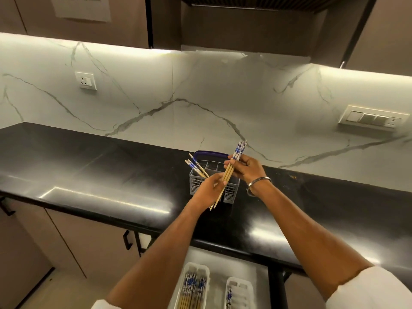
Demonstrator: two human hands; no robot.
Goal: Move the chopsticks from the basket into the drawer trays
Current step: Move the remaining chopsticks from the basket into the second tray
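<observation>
Nearest the viewer, an open drawer [256,262] below the counter holds two white trays. The left tray [207,269] contains a row of chopsticks with blue-and-white patterned tops; the right tray [250,284] shows at least one patterned chopstick, the rest cut off by the frame edge. Two bare forearms with white sleeves reach over the drawer to the black glossy surface [100,175].

The left hand [210,188] and right hand [244,168] are close together, both gripping one bundle of chopsticks [229,172], tilted with patterned ends up and plain tips down. The right wrist wears a metal bangle [259,181].

Just behind the hands, partly blocked by them, stands a grey slotted basket [196,180] with a dark blue handle; a few more chopsticks [196,167] lean out of its left side.

Beyond is a white marble-veined wall with a socket [85,80] at left and a switch plate [370,119] at right. A paper notice [81,7] hangs on an upper cabinet; its writing is unreadable.
</observation>
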